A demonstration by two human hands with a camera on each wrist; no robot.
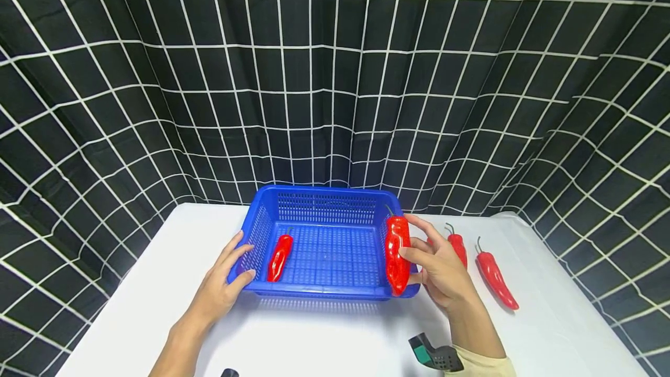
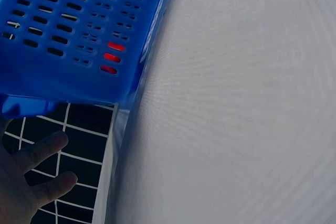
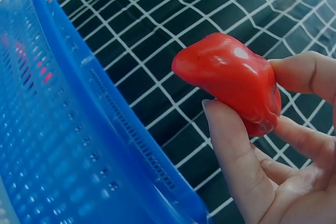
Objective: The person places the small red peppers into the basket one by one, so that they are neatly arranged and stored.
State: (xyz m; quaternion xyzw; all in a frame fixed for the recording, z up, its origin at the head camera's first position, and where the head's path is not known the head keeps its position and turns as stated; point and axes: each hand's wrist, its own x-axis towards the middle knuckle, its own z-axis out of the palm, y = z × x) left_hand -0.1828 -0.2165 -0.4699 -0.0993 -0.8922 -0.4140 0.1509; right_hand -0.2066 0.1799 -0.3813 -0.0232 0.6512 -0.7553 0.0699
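A blue plastic basket [image 1: 324,291] with slotted walls stands on the white table. One red chili pepper [image 1: 280,258] lies inside near its left wall. My left hand [image 1: 222,284] rests at the basket's left rim, fingers spread and fairly straight; two outstretched fingers show beside the basket in the left wrist view. A larger red pepper [image 1: 397,255], its stem upward in the head view, is pinched between the thumb and fingers of my right hand [image 1: 442,266]. In the head view this pepper overlaps the basket's right rim.
More red peppers lie on the white table [image 1: 544,330] right of the basket: one long pepper [image 1: 496,281] and another pepper [image 1: 458,249] partly behind my right hand. Black cloth with a white grid [image 1: 324,103] hangs behind the table and at both sides.
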